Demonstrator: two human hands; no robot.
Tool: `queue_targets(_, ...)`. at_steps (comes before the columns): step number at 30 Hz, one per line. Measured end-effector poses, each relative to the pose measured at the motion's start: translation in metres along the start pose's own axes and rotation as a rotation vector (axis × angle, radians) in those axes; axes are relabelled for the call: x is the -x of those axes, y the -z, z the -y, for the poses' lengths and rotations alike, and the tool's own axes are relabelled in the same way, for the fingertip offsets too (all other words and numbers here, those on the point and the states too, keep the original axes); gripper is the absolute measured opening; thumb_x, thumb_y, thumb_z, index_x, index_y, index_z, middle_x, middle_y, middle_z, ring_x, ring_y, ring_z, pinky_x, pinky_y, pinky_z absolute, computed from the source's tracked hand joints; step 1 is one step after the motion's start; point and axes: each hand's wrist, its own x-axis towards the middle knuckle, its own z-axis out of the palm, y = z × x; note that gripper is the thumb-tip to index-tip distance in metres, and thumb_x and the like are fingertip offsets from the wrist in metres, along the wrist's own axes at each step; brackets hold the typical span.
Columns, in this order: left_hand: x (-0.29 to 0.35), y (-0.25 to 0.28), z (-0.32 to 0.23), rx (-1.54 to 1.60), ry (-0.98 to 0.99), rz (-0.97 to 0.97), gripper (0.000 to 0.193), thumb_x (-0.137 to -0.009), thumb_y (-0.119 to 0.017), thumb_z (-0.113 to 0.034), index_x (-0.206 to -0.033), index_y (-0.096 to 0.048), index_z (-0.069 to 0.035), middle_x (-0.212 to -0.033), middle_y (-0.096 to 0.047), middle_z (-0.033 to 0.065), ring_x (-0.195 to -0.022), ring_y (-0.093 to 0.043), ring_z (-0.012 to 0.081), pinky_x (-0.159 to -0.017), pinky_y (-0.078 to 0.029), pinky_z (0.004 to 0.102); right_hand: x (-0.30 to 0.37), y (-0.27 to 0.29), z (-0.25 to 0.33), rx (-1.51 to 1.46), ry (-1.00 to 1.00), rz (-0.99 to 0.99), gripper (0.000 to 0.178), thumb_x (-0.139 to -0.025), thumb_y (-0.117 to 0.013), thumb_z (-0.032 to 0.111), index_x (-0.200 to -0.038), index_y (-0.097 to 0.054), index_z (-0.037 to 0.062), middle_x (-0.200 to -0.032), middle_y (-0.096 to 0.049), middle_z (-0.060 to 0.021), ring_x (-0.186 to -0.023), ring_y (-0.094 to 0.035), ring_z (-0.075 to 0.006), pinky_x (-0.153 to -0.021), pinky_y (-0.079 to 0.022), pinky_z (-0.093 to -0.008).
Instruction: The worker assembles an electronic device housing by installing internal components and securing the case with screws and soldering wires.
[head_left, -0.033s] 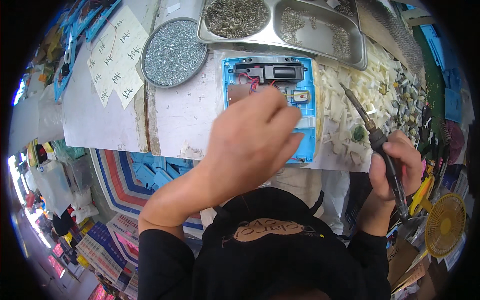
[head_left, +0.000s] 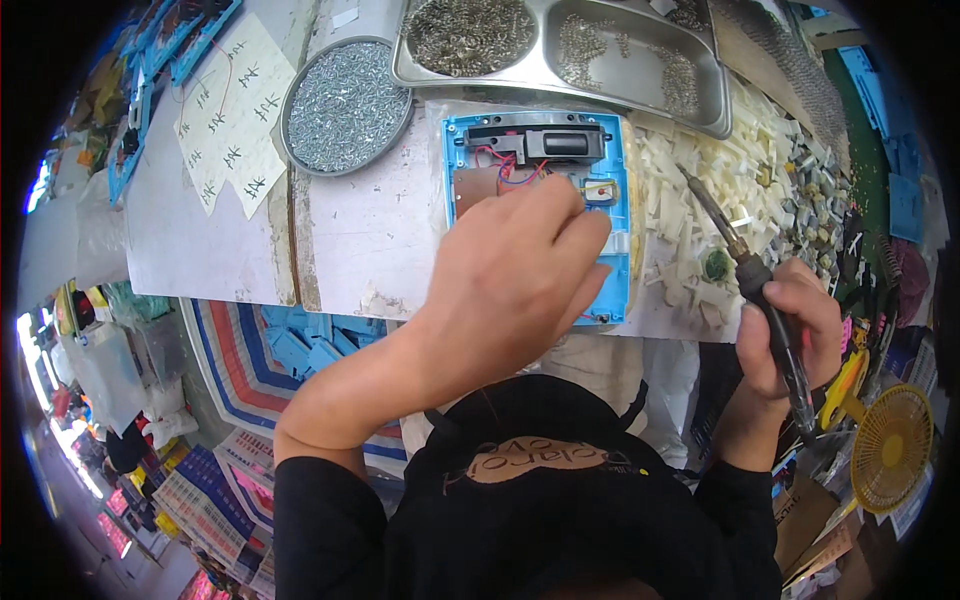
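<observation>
My left hand (head_left: 520,265) bends over the blue case (head_left: 619,282) at the table's (head_left: 350,240) near edge, fingers drawn together; whether they pinch anything, I cannot tell. My right hand (head_left: 795,335) grips an iron (head_left: 757,278). The case looks light and stiff, best held by its rim; its wires (head_left: 487,153) look fragile. Beyond, a bowl (head_left: 338,173) holds silvery screws (head_left: 345,110), a tray (head_left: 541,62) small metal parts (head_left: 470,38).

Case (head_left: 620,275) on table (head_left: 360,225). Wires (head_left: 512,178) in case. Left hand (head_left: 522,255) over case; right hand (head_left: 812,325) right of case, soldering iron (head_left: 775,310) in it. Bowl (head_left: 345,173) left of case, tray (head_left: 543,60) behind case, loose pieces (head_left: 680,225) just right, paper (head_left: 222,125) far left.
</observation>
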Motion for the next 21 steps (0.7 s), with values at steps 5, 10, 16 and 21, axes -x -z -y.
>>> queue_targets(5, -0.009, -0.016, 0.007, -0.05, 0.011, 0.075, 0.024, -0.08, -0.078, -0.008, -0.102, -0.069, -0.006, -0.086, -0.06, 0.0079, -0.076, -0.065, 0.0283, -0.064, -0.052, 0.0394, 0.008, 0.002, -0.001, 0.011, 0.001, 0.0, 0.03, -0.078, -0.079, 0.004, -0.103, -0.062, 0.0022, -0.065, -0.057, -0.0066, -0.053, -0.05, -0.0181, -0.05, -0.036, -0.0283)
queue_targets(10, -0.009, -0.014, 0.013, 0.007, 0.0, 0.104, 0.019, -0.081, -0.076, -0.005, -0.099, -0.07, -0.007, -0.087, -0.06, 0.0085, -0.075, -0.065, 0.0293, -0.063, -0.053, 0.0383, 0.02, 0.007, -0.005, 0.036, -0.048, -0.04, 0.032, -0.077, -0.079, 0.004, -0.104, -0.063, 0.0016, -0.067, -0.058, -0.0071, -0.055, -0.051, -0.0171, -0.051, -0.036, -0.0277)
queue_targets(16, -0.005, -0.011, 0.02, 0.381, 0.179, 0.017, 0.008, -0.086, -0.074, -0.001, -0.094, -0.073, -0.001, -0.091, -0.07, 0.0068, -0.074, -0.068, 0.0161, -0.065, -0.053, 0.0283, 0.022, -0.021, 0.001, -0.206, -0.285, -0.145, 0.044, -0.08, -0.08, 0.0, -0.121, -0.064, -0.0005, -0.094, -0.067, -0.012, -0.081, -0.064, -0.0192, -0.072, -0.05, -0.0295)
queue_targets(21, -0.006, -0.002, 0.016, 0.477, 0.476, 0.129, 0.01, -0.089, -0.074, -0.003, -0.098, -0.073, 0.001, -0.084, -0.072, 0.0033, -0.074, -0.066, 0.0067, -0.067, -0.053, 0.0234, -0.017, -0.076, -0.012, -0.277, -0.252, 0.026, 0.053, -0.079, -0.075, -0.007, -0.128, -0.065, 0.0087, -0.102, -0.069, -0.0095, -0.092, -0.07, -0.0224, -0.085, -0.054, -0.0318)
